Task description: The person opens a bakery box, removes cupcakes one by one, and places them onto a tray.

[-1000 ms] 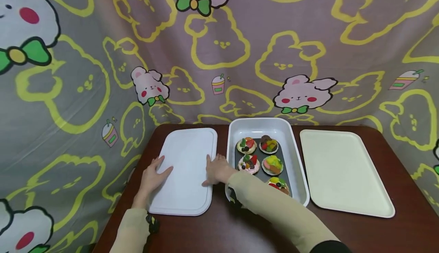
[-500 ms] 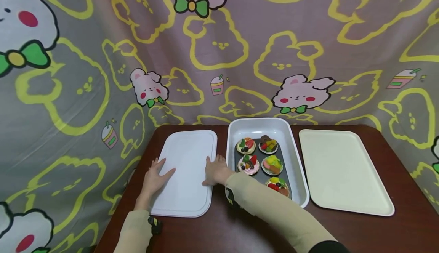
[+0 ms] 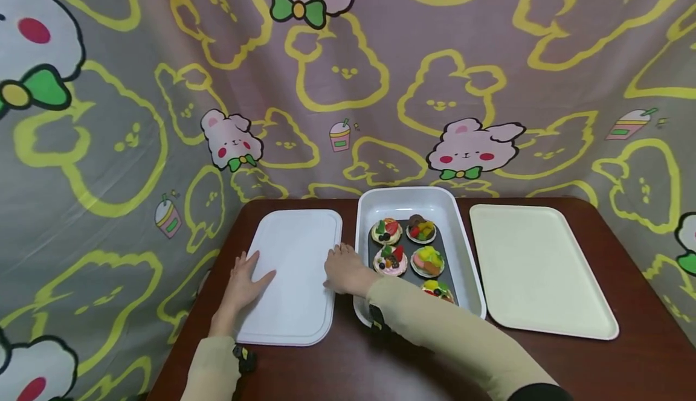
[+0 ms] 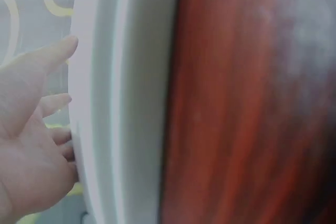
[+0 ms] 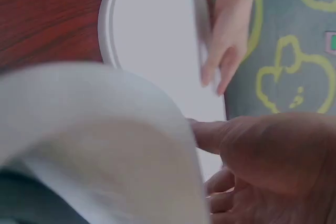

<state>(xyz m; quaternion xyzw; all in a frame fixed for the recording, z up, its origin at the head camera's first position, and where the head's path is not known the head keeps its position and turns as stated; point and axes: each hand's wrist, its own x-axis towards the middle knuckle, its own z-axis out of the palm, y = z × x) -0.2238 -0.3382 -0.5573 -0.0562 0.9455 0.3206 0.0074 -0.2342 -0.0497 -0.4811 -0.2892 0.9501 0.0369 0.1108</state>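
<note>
A white rectangular lidded container (image 3: 296,268) lies lengthwise on the table's left side. Along its left edge rests my left hand (image 3: 241,289), thumb pointing inward over the white top and fingers spread along the rim. The left wrist view shows that hand (image 4: 31,145) beside the ridged white side (image 4: 131,77). My right hand (image 3: 348,271) touches the opposite edge, its fingers slightly bent over the rim. In the right wrist view, the right thumb and bent fingers (image 5: 220,182) are partly hidden behind a white tray wall (image 5: 94,93).
A deep white tray (image 3: 459,256) stands just right of the container, under my right forearm. Several fruit tarts (image 3: 386,230) sit on a dark mat in it, one partly covered by the sleeve. Farther right lies a cream flat tray (image 3: 544,268). Patterned cloth (image 3: 391,87) hangs behind.
The container has shifted slightly toward the person. My right hand's fingers are drawn in more than before. The whole head view has drifted a little.
</note>
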